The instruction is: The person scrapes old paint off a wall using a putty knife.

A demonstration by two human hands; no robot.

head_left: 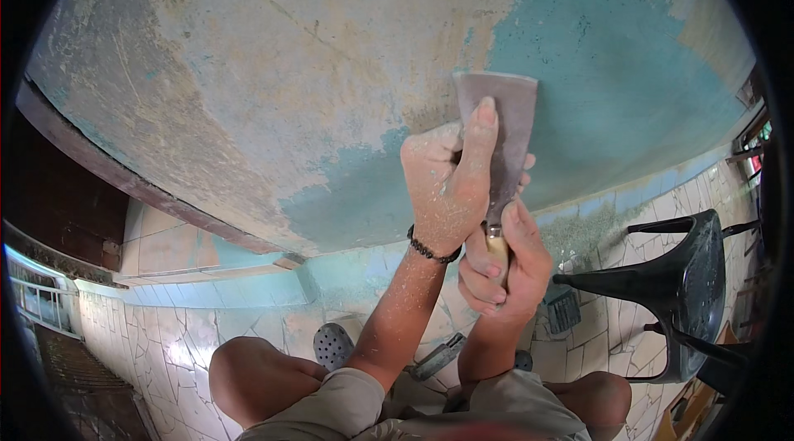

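Note:
A wide scraper has a grey metal blade (515, 112) and a pale wooden handle (497, 247). My right hand (527, 267) is wrapped around the handle. Dusty with paint flecks, my left hand (450, 177) grips the blade, its thumb flat along the face and fingertips showing past the far edge. The blade's broad end points at the wall, where turquoise paint (595, 62) meets a bare, pale scraped area (335, 68). Whether that edge touches the wall, I cannot tell. More turquoise paint remains low on the wall, left of my hands.
Dust and paint flakes (577, 239) lie along the wall's foot on the irregular tile floor (167, 329). To the right stands a black stool (688, 292) with splayed legs, near a grey block (562, 310). Another grey object (439, 356) lies between my feet, beside a perforated clog (333, 345).

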